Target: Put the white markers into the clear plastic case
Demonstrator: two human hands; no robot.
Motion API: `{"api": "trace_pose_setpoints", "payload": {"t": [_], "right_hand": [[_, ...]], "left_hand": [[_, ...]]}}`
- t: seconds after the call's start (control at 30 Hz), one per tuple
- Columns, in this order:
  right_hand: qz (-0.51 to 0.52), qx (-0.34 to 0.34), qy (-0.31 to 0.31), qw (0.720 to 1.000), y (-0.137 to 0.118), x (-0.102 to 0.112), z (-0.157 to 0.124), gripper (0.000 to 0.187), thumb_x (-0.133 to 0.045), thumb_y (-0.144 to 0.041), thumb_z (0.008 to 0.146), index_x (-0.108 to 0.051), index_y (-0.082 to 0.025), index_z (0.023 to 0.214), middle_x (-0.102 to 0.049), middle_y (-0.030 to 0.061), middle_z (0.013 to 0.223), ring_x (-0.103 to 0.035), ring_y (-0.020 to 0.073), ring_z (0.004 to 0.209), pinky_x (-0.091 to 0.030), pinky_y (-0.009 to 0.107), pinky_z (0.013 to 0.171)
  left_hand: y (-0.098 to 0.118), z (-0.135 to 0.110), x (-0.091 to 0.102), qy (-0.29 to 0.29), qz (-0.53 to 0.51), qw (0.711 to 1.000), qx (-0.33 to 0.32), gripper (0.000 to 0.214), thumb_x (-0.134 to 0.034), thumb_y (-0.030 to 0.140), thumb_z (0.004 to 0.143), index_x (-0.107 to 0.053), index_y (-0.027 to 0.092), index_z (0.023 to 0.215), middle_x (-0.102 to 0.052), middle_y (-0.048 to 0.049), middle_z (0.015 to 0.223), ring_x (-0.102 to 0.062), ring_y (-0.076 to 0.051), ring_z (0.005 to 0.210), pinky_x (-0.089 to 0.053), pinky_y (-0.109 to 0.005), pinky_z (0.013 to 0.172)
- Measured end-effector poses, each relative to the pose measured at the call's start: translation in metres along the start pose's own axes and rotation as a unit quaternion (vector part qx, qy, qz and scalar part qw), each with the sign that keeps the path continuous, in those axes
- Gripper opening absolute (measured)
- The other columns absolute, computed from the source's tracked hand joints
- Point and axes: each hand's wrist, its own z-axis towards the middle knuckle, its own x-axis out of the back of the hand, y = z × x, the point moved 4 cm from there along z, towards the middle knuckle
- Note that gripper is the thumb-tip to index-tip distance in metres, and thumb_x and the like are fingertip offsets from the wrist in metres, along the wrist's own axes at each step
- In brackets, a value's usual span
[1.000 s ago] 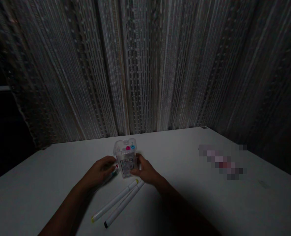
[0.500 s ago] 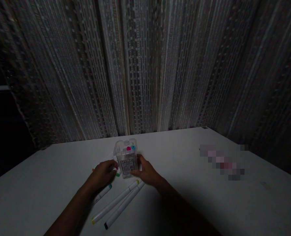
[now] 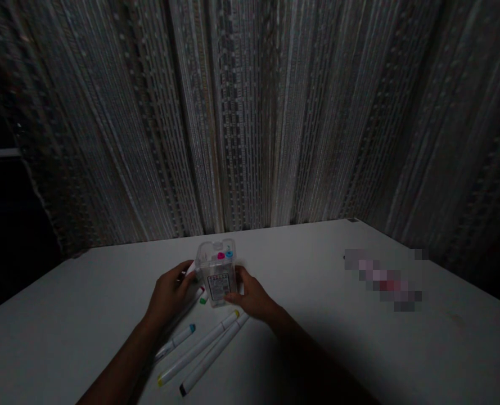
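Note:
A clear plastic marker box (image 3: 216,271) stands upright on the white table (image 3: 317,315), with pink and blue marker caps showing at its top. My right hand (image 3: 252,296) grips the box's right side. My left hand (image 3: 169,293) is beside the box's left edge, fingers curled round a white marker (image 3: 189,269) whose end pokes out above them. A marker with a green cap (image 3: 202,298) lies under that hand. Three more white markers lie nearer me: blue-capped (image 3: 178,340), yellow-tipped (image 3: 199,347), black-tipped (image 3: 214,353).
A grey curtain (image 3: 250,112) of hanging strands closes off the back of the table. A blurred-out patch (image 3: 382,279) lies on the table at the right. Dark space lies beyond the table's left edge.
My left hand has lifted from the markers on the table up to the box's left side with a marker in it. The blue-capped marker now lies uncovered. My right hand has stayed on the box.

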Motion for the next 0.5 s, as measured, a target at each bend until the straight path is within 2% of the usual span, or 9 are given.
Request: {"api": "trace_pose_setpoints", "payload": {"t": [0.23, 0.3, 0.4, 0.5], "right_hand": [[-0.005, -0.001, 0.001, 1.0, 0.003, 0.0, 0.001, 0.057, -0.069, -0.018, 0.064, -0.045, -0.018, 0.116, -0.06, 0.0072, 0.115, -0.056, 0.0228, 0.106, -0.041, 0.038, 0.093], [-0.011, -0.001, 0.002, 1.0, 0.003, 0.0, 0.001, 0.057, -0.069, -0.02, 0.064, -0.045, -0.017, 0.116, -0.059, 0.0084, 0.116, -0.055, 0.0235, 0.107, -0.04, 0.038, 0.093], [-0.017, -0.004, 0.001, 1.0, 0.003, 0.0, 0.001, 0.057, -0.069, -0.023, 0.066, -0.044, -0.017, 0.117, -0.058, 0.0087, 0.117, -0.055, 0.0235, 0.106, -0.041, 0.038, 0.091], [-0.026, -0.005, 0.002, 1.0, 0.003, 0.0, 0.0, 0.056, -0.069, -0.023, 0.065, -0.045, -0.018, 0.116, -0.058, 0.0075, 0.116, -0.056, 0.0232, 0.105, -0.042, 0.037, 0.09]], "left_hand": [[0.009, -0.003, 0.008, 0.088, -0.048, 0.995, -0.019, 0.053, -0.042, 0.051, 0.083, -0.048, 0.013, 0.12, -0.061, -0.0071, 0.092, -0.056, -0.015, 0.072, -0.044, -0.025, 0.064], [0.013, -0.005, 0.012, 0.117, -0.051, 0.991, -0.031, 0.052, -0.041, 0.051, 0.083, -0.051, 0.012, 0.116, -0.06, -0.006, 0.087, -0.054, -0.015, 0.072, -0.043, -0.024, 0.064], [0.022, -0.007, 0.023, 0.17, -0.056, 0.983, -0.031, 0.046, -0.042, 0.05, 0.083, -0.056, 0.012, 0.104, -0.052, 0.0, 0.067, -0.048, -0.012, 0.059, -0.039, -0.022, 0.054], [0.039, -0.008, 0.046, 0.254, -0.085, 0.963, -0.031, 0.036, -0.047, 0.047, 0.083, -0.056, 0.014, 0.094, -0.045, 0.003, 0.059, -0.042, -0.009, 0.052, -0.036, -0.022, 0.05]]}}
